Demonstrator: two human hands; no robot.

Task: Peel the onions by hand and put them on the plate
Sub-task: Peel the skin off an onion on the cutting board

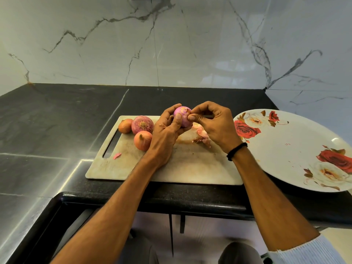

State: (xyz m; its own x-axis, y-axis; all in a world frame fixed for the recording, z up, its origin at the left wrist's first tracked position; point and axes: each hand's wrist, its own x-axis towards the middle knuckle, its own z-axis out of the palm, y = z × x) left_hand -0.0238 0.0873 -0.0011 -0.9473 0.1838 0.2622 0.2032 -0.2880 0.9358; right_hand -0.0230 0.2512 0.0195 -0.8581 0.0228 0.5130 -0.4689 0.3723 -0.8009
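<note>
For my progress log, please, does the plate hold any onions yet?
Empty: the plate shows only its rose pattern and tiny flecks.

Bare forearms; black braided band (236, 151) on right wrist; white ribbed sleeve (304, 251) pushed up right arm.

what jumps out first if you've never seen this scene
Two hands meet above the cutting board: the left hand grips a purple onion while the right hand pinches skin at its top. Three unpeeled onions sit at the board's far left, and a rose-patterned plate lies to the right, holding no onions.
</note>
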